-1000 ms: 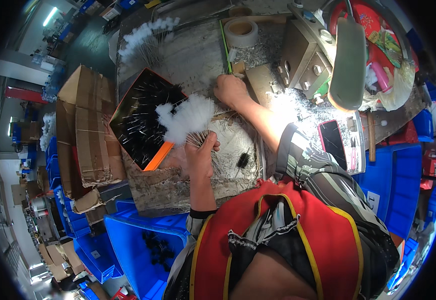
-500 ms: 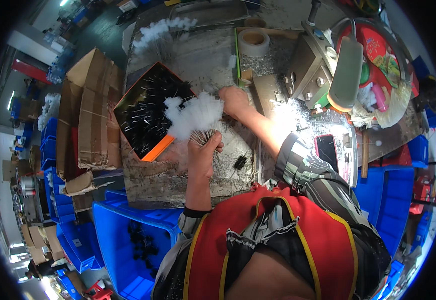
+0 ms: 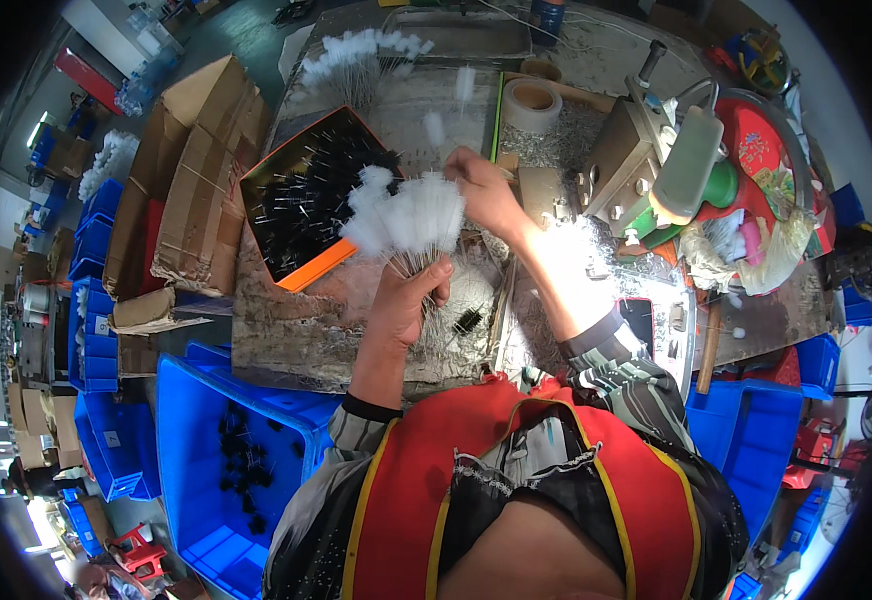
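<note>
My left hand (image 3: 404,305) is closed round the wire stems of a thick bunch of white-tipped wire brushes (image 3: 408,215), their fluffy heads fanned upward. Just right of those heads, my right hand (image 3: 486,195) has its fingers pinched together. A single white brush (image 3: 434,128) rises beyond its fingertips and appears to be held by the stem, though the contact is small and partly hidden. Left of the bunch, an orange-edged box (image 3: 306,272) is full of black-bristled wire brushes (image 3: 321,185). One black brush (image 3: 468,320) lies on the worn bench beside my left hand.
More white brushes (image 3: 361,60) lie at the back left, and another white brush (image 3: 466,82) lies beyond my right hand. A tape roll (image 3: 533,105), a metal machine (image 3: 621,150) and a lamp (image 3: 689,175) stand at the right. Cardboard (image 3: 196,180) and a blue bin (image 3: 171,440) flank the left.
The whole view has shifted. My right hand has lifted slightly beside the bunch, and a single white brush now shows beyond its fingertips. My left hand keeps its hold on the bunch.
</note>
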Demonstrator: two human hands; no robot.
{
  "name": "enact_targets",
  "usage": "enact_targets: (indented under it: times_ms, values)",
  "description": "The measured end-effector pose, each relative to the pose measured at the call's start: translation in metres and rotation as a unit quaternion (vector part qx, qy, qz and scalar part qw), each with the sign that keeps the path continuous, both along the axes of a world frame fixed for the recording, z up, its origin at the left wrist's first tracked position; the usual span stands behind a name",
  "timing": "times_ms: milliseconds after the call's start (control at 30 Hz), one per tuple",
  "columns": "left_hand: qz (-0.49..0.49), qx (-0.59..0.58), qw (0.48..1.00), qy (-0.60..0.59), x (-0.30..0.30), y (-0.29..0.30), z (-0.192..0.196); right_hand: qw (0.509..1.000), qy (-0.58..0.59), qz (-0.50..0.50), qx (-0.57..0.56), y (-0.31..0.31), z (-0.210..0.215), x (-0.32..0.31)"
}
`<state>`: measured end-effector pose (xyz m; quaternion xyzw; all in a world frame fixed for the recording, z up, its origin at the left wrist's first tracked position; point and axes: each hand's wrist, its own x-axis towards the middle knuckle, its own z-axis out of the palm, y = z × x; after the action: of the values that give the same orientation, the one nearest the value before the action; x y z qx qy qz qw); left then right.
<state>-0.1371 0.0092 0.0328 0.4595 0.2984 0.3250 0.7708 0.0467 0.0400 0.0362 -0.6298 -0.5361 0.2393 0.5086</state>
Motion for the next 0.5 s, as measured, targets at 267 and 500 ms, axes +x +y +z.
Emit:
enact_targets:
  times_ms: [267, 500]
  values:
    - [-0.081, -0.06, 0.989, -0.106, -0.008, -0.005, 0.012, 0.959, 0.28, 0.052, 0.017, -0.013, -0.006, -0.005]
    - [-0.125, -0.089, 0.98, -0.128, -0.009, -0.004, 0.006, 0.956, 0.275, 0.038, 0.089, -0.016, -0.012, -0.013]
